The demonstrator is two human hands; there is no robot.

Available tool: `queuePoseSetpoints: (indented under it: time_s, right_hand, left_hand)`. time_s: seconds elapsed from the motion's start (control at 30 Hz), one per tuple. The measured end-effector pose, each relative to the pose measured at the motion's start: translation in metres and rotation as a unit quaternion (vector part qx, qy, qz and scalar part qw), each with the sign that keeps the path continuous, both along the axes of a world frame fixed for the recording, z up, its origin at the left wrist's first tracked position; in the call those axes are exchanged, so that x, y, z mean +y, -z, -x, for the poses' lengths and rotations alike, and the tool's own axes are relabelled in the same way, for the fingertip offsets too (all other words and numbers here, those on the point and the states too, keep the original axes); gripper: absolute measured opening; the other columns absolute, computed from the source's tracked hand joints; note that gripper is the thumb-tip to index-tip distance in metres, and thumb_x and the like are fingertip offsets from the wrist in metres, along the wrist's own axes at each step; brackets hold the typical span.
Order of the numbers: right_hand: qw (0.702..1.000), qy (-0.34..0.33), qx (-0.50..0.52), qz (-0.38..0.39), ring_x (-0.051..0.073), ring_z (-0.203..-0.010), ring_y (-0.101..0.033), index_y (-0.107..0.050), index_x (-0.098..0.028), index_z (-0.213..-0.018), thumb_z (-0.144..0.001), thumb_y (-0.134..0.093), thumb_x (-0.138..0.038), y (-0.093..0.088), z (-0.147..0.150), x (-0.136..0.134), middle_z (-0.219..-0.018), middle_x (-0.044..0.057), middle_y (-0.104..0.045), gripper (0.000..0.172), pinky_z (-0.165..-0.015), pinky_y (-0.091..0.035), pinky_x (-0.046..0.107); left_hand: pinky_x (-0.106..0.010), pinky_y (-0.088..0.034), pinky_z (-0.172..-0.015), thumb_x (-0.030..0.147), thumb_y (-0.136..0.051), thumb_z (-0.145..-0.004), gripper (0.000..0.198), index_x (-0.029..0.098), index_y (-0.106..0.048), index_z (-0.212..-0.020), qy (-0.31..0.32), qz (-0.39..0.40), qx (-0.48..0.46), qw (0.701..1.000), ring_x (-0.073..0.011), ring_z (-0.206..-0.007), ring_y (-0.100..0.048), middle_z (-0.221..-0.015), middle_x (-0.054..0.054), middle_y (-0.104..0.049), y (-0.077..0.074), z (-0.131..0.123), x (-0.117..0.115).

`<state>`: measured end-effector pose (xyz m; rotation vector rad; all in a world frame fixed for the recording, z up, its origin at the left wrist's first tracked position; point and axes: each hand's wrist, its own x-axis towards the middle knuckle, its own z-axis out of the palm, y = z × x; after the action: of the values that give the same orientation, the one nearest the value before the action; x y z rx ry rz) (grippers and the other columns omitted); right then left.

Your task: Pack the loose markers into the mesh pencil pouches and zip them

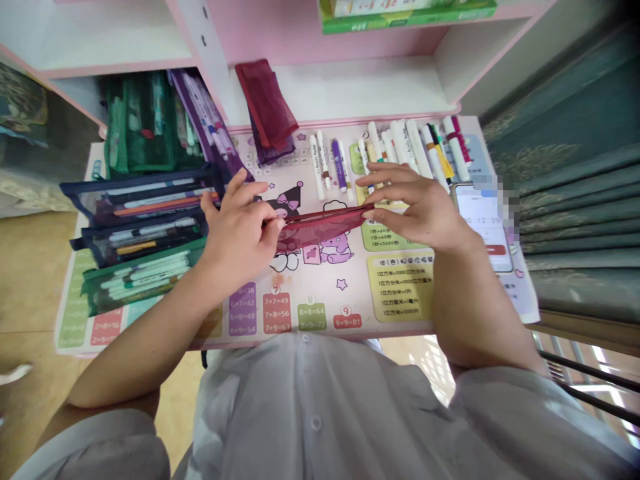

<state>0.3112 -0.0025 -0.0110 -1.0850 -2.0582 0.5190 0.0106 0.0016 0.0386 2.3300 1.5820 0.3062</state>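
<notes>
A dark red mesh pencil pouch [320,230] is stretched between my two hands over the middle of the desk mat. My left hand [245,223] pinches its left end between thumb and forefinger, the other fingers spread. At the opposite end, my right hand [407,207] grips the corner with thumb and fingertips. The pouch's long upper edge faces me and looks slightly parted; I cannot make out anything inside. Just beyond it lie loose markers, among them a purple marker [339,165] and several white markers [400,143].
Filled mesh pouches, green [145,277], navy [145,193] and purple [207,120], crowd the left side. Another red pouch [267,103] lies at the shelf [350,90] edge over a dark purple one. A phone [483,227] rests at the right, near the curtain [575,187].
</notes>
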Motion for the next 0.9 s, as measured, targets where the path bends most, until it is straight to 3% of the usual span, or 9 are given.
queuePoseSetpoints:
  time_s: [0.9]
  right_hand:
    - [0.999, 0.012, -0.024, 0.027, 0.031, -0.132, -0.057, -0.074, -0.034, -0.089, -0.084, -0.071, -0.032, -0.001, -0.001, 0.000, -0.119, -0.004, -0.072, 0.006, -0.114, -0.043, 0.059]
  left_hand:
    - [-0.073, -0.019, -0.119, 0.028, -0.058, -0.090, 0.017, 0.023, -0.064, -0.075, -0.011, -0.011, 0.009, 1.000, -0.0373, -0.150, -0.034, -0.142, -0.003, -0.060, 0.003, 0.012, 0.000]
